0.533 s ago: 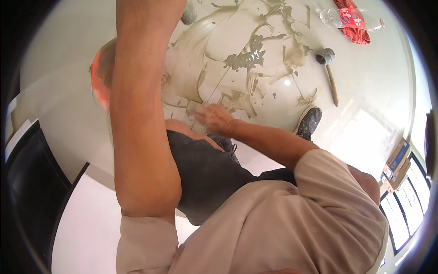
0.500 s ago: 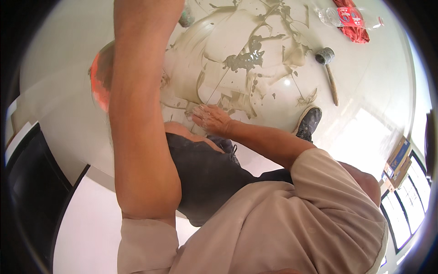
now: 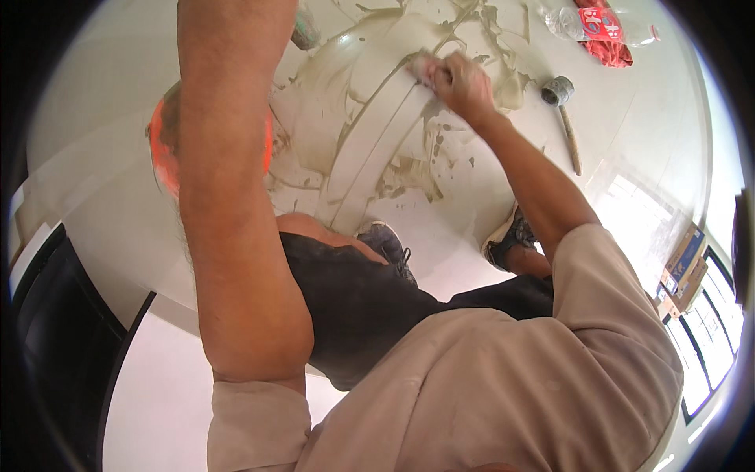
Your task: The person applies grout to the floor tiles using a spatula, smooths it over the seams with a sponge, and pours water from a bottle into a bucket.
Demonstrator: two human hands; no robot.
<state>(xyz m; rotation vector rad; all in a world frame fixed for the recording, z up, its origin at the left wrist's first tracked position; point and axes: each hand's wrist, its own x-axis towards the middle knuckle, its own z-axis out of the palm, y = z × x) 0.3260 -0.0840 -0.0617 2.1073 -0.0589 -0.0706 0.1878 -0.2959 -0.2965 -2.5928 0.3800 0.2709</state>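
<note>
My right hand (image 3: 465,85) is closed, low over the tiled floor (image 3: 377,130). A pale, blurred item (image 3: 423,69) shows at its fingertips; I cannot make out its kind. A wiped, lighter strip runs along a tile joint from near my knee up to this hand. Wet grey-green grout (image 3: 346,75) lies smeared on both sides of the strip. My left arm (image 3: 236,197) reaches up past the top edge, so its hand is out of the picture. Behind that arm sits a round, orange-red container (image 3: 163,149), partly hidden and stained dark inside.
A mallet (image 3: 559,93) with a dark head and wooden handle lies on the right. Beyond it are a clear plastic bottle (image 3: 629,33) and a red crumpled wrapper (image 3: 609,55). A greenish, rounded object (image 3: 306,33) is beside my left arm. My dark shoes (image 3: 382,242) rest on the floor.
My right hand has swept forward and to the right along the joint, away from my knee. Grout that lay across the joint is now pushed aside, leaving a paler strip.
</note>
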